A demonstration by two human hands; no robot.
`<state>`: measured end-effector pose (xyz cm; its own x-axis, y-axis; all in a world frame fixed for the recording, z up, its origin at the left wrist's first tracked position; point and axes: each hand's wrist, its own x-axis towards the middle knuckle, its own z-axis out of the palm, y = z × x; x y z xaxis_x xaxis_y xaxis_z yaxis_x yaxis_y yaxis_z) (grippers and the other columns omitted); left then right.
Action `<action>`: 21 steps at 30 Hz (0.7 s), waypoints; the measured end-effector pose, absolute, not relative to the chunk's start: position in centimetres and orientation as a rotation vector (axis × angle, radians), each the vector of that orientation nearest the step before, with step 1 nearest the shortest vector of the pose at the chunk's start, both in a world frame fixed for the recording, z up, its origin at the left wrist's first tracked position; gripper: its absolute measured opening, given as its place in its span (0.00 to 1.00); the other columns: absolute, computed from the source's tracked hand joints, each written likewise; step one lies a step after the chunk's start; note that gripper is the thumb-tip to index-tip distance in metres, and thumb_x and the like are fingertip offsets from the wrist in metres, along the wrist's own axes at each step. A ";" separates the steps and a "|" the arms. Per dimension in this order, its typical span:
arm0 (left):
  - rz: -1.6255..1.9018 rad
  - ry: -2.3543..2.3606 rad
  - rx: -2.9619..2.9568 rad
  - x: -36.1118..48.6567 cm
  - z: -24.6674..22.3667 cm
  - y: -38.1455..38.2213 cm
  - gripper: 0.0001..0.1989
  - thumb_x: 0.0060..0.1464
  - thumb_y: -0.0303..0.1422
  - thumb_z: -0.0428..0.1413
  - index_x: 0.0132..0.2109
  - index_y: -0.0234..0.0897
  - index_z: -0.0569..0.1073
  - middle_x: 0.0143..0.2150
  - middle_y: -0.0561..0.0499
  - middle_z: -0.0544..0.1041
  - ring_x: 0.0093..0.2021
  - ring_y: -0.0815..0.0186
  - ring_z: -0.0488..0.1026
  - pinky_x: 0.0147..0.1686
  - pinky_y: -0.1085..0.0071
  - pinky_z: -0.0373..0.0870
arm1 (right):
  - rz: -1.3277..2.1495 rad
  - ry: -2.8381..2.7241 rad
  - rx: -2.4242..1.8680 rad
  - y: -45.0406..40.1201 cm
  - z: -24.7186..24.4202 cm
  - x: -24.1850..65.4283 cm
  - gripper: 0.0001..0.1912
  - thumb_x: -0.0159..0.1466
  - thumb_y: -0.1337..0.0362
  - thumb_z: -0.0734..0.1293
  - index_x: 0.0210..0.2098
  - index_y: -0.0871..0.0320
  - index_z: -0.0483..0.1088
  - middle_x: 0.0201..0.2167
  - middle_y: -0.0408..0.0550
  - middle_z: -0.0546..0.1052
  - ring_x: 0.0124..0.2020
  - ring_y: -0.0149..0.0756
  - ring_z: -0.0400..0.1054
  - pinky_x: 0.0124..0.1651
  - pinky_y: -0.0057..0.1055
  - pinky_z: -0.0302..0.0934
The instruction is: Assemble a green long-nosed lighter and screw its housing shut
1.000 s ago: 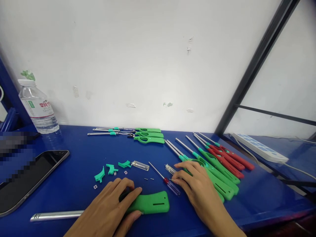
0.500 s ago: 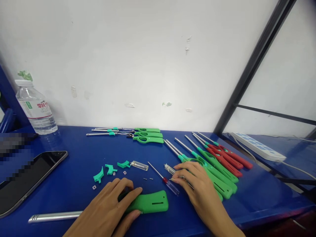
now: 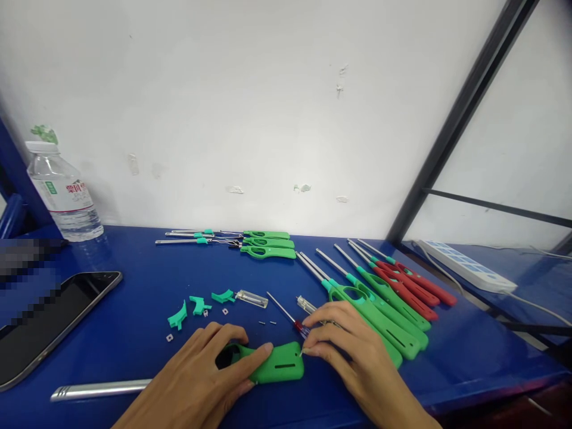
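Observation:
My left hand (image 3: 201,363) is closed around a green lighter handle (image 3: 288,356) lying on the blue table; a metal tube (image 3: 102,389) sticks out on its left side. At the handle's right end, the fingers of my right hand (image 3: 353,351) pinch a small pin (image 3: 301,353) close to the little hole. Partly under that hand lie a screwdriver (image 3: 286,311) and a clear fuel tank (image 3: 306,304). Another clear tank (image 3: 251,299) lies farther left, near teal triggers (image 3: 201,305) and small square pieces (image 3: 225,311). Two tiny pins (image 3: 267,323) rest above the handle.
Green lighters (image 3: 388,325) and red lighters (image 3: 411,286) are lined up at right. Several partly opened green lighters (image 3: 268,252) lie by the wall. At left are a phone (image 3: 58,328) and a water bottle (image 3: 67,199); a power strip (image 3: 469,265) sits far right.
My right hand has moved left and down from beside the clear tank and screwdriver to the handle's end, with a small pin in its fingertips. My left thumb has slid right along the handle.

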<state>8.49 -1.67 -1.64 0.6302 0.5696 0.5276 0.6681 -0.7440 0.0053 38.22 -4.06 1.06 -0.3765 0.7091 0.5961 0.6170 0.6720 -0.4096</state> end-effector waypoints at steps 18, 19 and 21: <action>-0.773 -0.898 -2.710 8.2 -1.1 -1.3 0.22 0.81 0.38 0.40 0.71 0.59 0.70 0.53 0.51 0.80 0.47 0.66 0.81 0.48 0.70 0.83 | -0.113 -2.184 -1.006 -4.2 1.1 37.8 0.11 0.81 0.64 0.61 0.46 0.51 0.74 0.47 0.43 0.82 0.50 0.41 0.75 0.52 0.39 0.73; -0.768 -0.904 -2.709 8.2 -1.1 -1.3 0.22 0.81 0.38 0.41 0.71 0.59 0.70 0.53 0.51 0.80 0.47 0.65 0.81 0.48 0.70 0.83 | -0.115 -2.183 -1.009 -4.2 1.1 37.8 0.11 0.81 0.64 0.61 0.46 0.51 0.74 0.47 0.43 0.82 0.50 0.41 0.75 0.52 0.39 0.73; -0.742 -0.915 -2.716 8.2 -1.1 -1.3 0.22 0.80 0.38 0.42 0.71 0.60 0.70 0.53 0.51 0.81 0.48 0.65 0.81 0.49 0.70 0.83 | -0.124 -2.179 -1.008 -4.3 1.0 37.8 0.11 0.81 0.63 0.60 0.46 0.50 0.74 0.46 0.43 0.83 0.49 0.41 0.76 0.52 0.39 0.73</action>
